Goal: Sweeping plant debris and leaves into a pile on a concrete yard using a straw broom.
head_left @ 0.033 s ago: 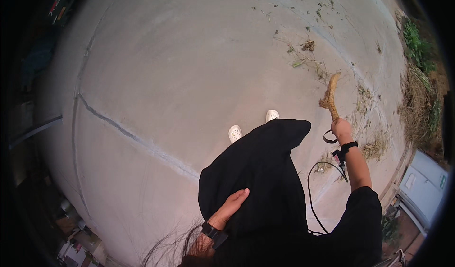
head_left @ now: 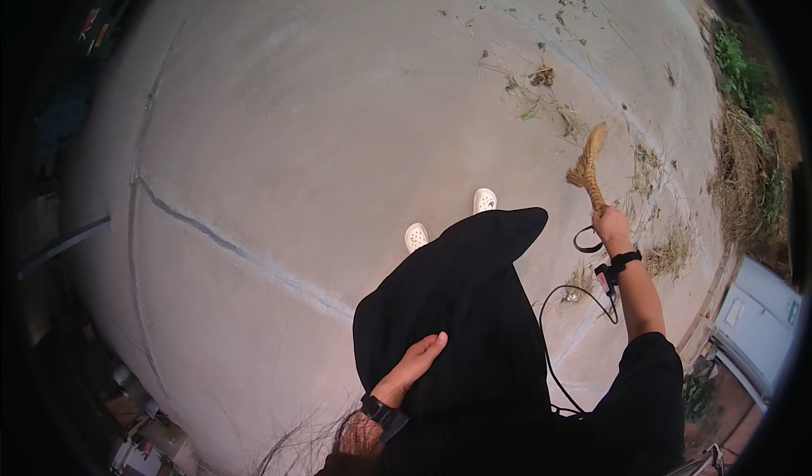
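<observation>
Here right hand (head_left: 611,222) grips broom (head_left: 587,168), left hand (head_left: 416,363) on black garment (head_left: 474,307)

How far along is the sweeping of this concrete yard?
Done, by the look of it: the concrete left of the white shoes shows almost no litter. In hand: the right hand grips a straw broom beside dry grass scraps; the left hand rests on the black garment. Left: twigs and leaves farther ahead.
</observation>
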Tool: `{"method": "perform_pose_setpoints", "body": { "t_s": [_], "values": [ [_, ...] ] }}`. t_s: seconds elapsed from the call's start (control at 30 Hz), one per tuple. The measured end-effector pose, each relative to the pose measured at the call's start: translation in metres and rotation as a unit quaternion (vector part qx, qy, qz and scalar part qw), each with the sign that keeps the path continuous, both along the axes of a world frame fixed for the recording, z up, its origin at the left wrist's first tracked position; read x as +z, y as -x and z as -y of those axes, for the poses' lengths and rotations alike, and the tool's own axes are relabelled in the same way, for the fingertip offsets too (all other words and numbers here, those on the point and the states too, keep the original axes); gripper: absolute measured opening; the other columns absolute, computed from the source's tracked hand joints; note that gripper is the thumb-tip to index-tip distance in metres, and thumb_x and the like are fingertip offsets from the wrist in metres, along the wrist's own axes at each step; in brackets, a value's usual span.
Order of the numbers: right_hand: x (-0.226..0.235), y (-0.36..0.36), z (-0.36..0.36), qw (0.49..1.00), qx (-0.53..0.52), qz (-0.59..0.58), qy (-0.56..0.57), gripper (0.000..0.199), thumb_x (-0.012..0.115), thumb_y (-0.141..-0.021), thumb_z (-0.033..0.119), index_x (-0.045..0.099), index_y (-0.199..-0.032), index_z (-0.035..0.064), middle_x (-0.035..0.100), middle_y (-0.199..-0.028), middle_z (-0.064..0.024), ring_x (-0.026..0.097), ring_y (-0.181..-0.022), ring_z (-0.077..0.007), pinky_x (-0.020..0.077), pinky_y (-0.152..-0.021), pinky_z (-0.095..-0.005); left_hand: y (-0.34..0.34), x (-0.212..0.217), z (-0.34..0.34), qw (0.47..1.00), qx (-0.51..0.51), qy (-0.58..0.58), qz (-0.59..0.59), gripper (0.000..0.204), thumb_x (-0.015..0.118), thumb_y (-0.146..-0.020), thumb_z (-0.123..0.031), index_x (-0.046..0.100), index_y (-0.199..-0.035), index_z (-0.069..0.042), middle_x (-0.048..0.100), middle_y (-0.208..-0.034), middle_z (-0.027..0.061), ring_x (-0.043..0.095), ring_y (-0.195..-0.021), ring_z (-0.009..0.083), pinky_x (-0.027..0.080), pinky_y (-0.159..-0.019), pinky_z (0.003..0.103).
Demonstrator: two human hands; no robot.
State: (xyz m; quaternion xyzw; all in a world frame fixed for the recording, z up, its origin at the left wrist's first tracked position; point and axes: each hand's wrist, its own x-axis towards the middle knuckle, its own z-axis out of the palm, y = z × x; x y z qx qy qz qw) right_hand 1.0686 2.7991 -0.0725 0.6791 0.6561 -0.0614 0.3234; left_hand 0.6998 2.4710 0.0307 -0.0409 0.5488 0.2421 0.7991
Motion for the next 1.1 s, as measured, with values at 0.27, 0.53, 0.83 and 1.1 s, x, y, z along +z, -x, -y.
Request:
{"method": "perform_pose_setpoints", "body": {
  "t_s": [0.27, 0.53, 0.83, 1.1],
  "values": [
    [0.055, -0.017, -0.024, 0.963, -0.052, -0.263, 0.042, 0.050, 0.064, -0.073, 0.039, 0.058, -0.114, 0.0108, 0.064, -0.083, -0.0180, 0.063, -0.076, -0.0321, 0.0495, -0.070, -0.0389, -0.059, -0.024, -0.100, 0.925, -0.194, -0.244, -0.216, 0.063, 0.058, -0.078, -0.020, 0.033, -0.134, -0.003, 0.052, -0.117, 0.0230, 0.060, -0.087, 0.0263, 0.043, -0.085, 0.031],
    [-0.059, 0.082, -0.079, 0.882, 0.208, -0.396, 0.150, 0.040, 0.058, -0.076, 0.030, 0.055, -0.112, 0.0126, 0.062, -0.075, -0.0160, 0.061, -0.071, -0.0309, 0.0483, -0.066, -0.0408, -0.112, 0.008, -0.190, 0.891, -0.368, -0.094, -0.250, 0.029, 0.043, -0.074, -0.016, 0.068, -0.082, -0.004, 0.064, -0.088, 0.0161, 0.060, -0.086, 0.0328, 0.046, -0.080, 0.035],
    [-0.103, 0.009, -0.186, 0.931, 0.163, -0.267, 0.189, 0.037, 0.054, -0.079, 0.033, 0.057, -0.113, 0.0187, 0.065, -0.085, -0.0101, 0.061, -0.084, -0.0268, 0.0474, -0.076, -0.0394, -0.120, 0.024, -0.232, 0.885, -0.376, 0.025, -0.272, 0.027, 0.046, -0.073, -0.019, 0.068, -0.081, -0.005, 0.064, -0.083, 0.0181, 0.061, -0.086, 0.0326, 0.046, -0.080, 0.035],
    [-0.041, -0.208, -0.275, 0.993, -0.023, -0.092, 0.066, 0.038, 0.056, -0.078, 0.033, 0.057, -0.111, 0.0139, 0.064, -0.092, -0.0125, 0.061, -0.086, -0.0296, 0.0480, -0.077, -0.0402, -0.108, 0.015, -0.283, 0.887, -0.375, -0.021, -0.269, 0.027, 0.046, -0.073, -0.018, 0.068, -0.080, -0.004, 0.064, -0.082, 0.0185, 0.061, -0.085, 0.0320, 0.046, -0.079, 0.035]
  ]
}}
